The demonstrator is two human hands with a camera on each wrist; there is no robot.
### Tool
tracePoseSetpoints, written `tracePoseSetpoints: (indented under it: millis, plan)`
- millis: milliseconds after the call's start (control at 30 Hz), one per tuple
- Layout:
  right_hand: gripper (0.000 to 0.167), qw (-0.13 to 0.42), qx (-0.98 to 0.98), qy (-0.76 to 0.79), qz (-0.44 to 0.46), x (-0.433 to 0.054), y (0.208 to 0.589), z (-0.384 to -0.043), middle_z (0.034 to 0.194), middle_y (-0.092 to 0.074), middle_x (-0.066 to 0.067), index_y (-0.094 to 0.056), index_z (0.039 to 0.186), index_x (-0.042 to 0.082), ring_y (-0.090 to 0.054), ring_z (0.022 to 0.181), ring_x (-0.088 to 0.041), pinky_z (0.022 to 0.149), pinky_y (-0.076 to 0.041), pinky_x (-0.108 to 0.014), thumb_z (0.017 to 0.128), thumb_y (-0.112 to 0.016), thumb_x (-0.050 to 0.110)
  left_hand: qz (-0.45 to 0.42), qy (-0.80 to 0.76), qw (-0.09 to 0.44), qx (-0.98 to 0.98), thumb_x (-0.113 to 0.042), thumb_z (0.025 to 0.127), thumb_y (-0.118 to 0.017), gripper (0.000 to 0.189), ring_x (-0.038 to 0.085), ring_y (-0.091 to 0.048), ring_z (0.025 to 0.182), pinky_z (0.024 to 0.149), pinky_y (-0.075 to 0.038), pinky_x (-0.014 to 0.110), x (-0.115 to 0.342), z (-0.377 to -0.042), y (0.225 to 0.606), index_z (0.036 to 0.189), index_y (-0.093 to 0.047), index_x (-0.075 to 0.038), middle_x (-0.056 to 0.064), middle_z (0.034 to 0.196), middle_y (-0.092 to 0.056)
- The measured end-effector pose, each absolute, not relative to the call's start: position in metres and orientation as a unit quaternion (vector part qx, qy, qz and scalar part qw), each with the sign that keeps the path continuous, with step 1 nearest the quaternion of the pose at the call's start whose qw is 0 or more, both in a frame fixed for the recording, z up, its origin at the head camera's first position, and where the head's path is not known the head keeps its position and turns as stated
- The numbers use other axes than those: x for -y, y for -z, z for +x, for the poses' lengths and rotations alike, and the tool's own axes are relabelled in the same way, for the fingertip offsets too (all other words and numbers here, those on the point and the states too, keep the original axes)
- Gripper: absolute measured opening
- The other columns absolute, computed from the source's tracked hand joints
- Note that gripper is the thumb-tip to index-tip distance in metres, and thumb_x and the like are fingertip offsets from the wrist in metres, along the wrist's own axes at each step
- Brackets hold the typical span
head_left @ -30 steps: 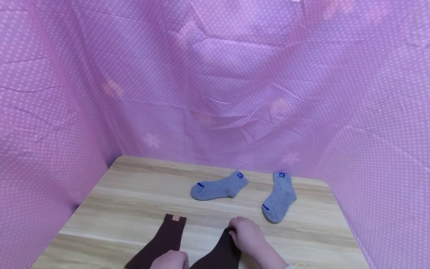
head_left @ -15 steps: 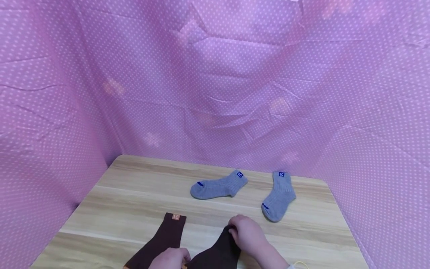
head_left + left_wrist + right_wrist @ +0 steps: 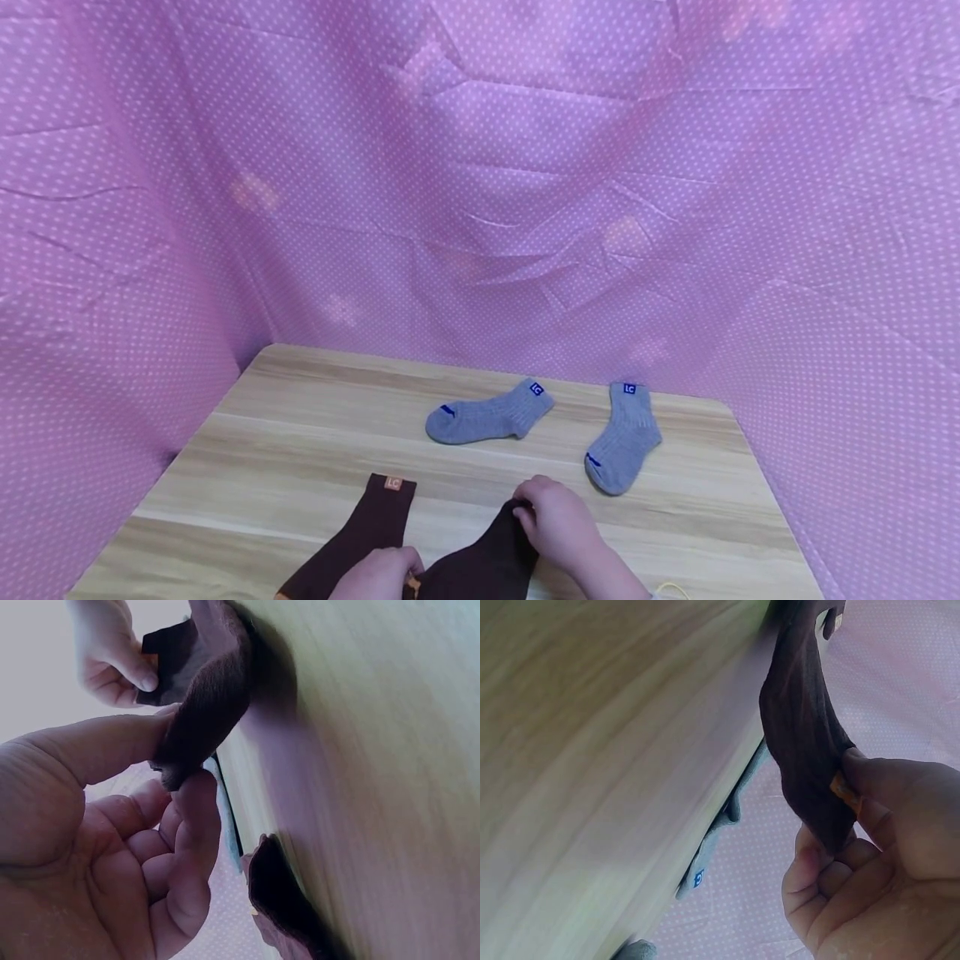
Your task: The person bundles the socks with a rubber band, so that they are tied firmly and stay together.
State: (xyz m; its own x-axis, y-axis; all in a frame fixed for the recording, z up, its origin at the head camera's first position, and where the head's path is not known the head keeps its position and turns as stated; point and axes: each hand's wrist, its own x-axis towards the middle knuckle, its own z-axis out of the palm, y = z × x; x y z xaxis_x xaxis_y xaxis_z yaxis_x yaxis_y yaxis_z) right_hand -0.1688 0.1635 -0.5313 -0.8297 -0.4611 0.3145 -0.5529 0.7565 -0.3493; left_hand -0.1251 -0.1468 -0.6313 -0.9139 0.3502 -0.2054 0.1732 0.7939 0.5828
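Observation:
A dark brown sock (image 3: 480,568) is stretched between both hands near the table's front. My right hand (image 3: 558,523) pinches its cuff between thumb and fingers, with an orange label (image 3: 845,792) by the thumb in the right wrist view. At the other end my left hand (image 3: 380,575) pinches the sock, seen close up in the left wrist view, where the held sock (image 3: 214,705) stands raised off the tabletop. A second brown sock (image 3: 375,521) with an orange LC label lies flat just left of and partly behind the left hand.
Two grey socks with blue LC labels lie farther back: one sideways (image 3: 487,417), the other pointing toward me (image 3: 624,442). Pink dotted cloth (image 3: 480,208) encloses the wooden table (image 3: 300,433) behind and at both sides.
My left hand has shifted slightly up and forward in the head view with its end of the sock; a bit of orange now shows there. The right hand barely moves.

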Motion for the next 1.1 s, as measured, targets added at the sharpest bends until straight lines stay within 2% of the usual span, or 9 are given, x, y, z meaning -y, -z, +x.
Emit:
tracePoseSetpoints:
  millis: [200, 367, 533, 733, 933, 1100]
  plan:
    - [0.013, 0.102, 0.932, -0.223, 0.266, -0.165, 0.530, -0.168, 0.087, -0.066, 0.008, -0.073, 0.090, 0.016, -0.064, 0.079, -0.010, 0.072, -0.056, -0.035, 0.086, -0.083, 0.008, 0.148, -0.277, 0.123, -0.941, -0.028, 0.070, -0.087, 0.026, 0.003, -0.054, 0.072, 0.065, -0.050, 0.034, 0.147, -0.125, 0.633, 0.090, -0.071, -0.030, -0.016, 0.077, -0.056]
    - [0.013, 0.101, 0.933, -0.225, 0.263, -0.167, 0.528, -0.168, 0.088, -0.067, 0.008, -0.073, 0.089, 0.016, -0.064, 0.080, -0.009, 0.072, -0.056, -0.035, 0.087, -0.083, 0.009, 0.182, -0.311, 0.087, -0.929, -0.024, 0.073, -0.085, 0.025, -0.002, -0.047, 0.068, 0.063, -0.045, 0.027, 0.145, -0.123, 0.632, 0.094, -0.071, -0.029, -0.021, 0.074, -0.049]
    - [0.012, 0.102, 0.933, -0.230, 0.257, -0.170, 0.524, -0.166, 0.089, -0.068, 0.007, -0.073, 0.090, 0.015, -0.065, 0.081, -0.009, 0.073, -0.056, -0.035, 0.087, -0.083, 0.009, 0.184, -0.336, 0.043, -0.923, -0.016, 0.075, -0.087, 0.030, -0.002, -0.043, 0.066, 0.061, -0.042, 0.026, 0.136, -0.112, 0.592, 0.098, -0.069, -0.023, -0.019, 0.075, -0.045]
    - [0.012, 0.117, 0.933, -0.231, 0.251, -0.174, 0.522, -0.164, 0.089, -0.069, 0.007, -0.073, 0.090, 0.015, -0.064, 0.080, -0.008, 0.072, -0.056, -0.034, 0.086, -0.083, 0.009, 0.183, -0.345, -0.003, -0.921, -0.009, 0.074, -0.088, 0.031, -0.002, -0.042, 0.066, 0.059, -0.041, 0.026, 0.126, -0.097, 0.537, 0.097, -0.069, -0.017, -0.017, 0.077, -0.045]
    - [0.013, 0.119, 0.931, -0.241, 0.248, -0.178, 0.521, -0.161, 0.088, -0.067, 0.008, -0.073, 0.091, 0.015, -0.062, 0.078, -0.007, 0.070, -0.054, -0.032, 0.087, -0.083, 0.008, 0.173, -0.354, -0.037, -0.918, -0.005, 0.072, -0.084, 0.031, -0.003, -0.044, 0.068, 0.060, -0.043, 0.026, 0.121, -0.093, 0.528, 0.096, -0.069, -0.017, -0.018, 0.080, -0.050]
    - [0.013, 0.120, 0.931, -0.246, 0.242, -0.182, 0.517, -0.159, 0.087, -0.066, 0.009, -0.073, 0.090, 0.015, -0.061, 0.078, -0.006, 0.069, -0.054, -0.031, 0.087, -0.084, 0.008, 0.155, -0.361, -0.107, -0.913, -0.004, 0.071, -0.082, 0.031, -0.004, -0.048, 0.072, 0.063, -0.047, 0.025, 0.115, -0.090, 0.528, 0.094, -0.069, -0.020, -0.020, 0.084, -0.053]
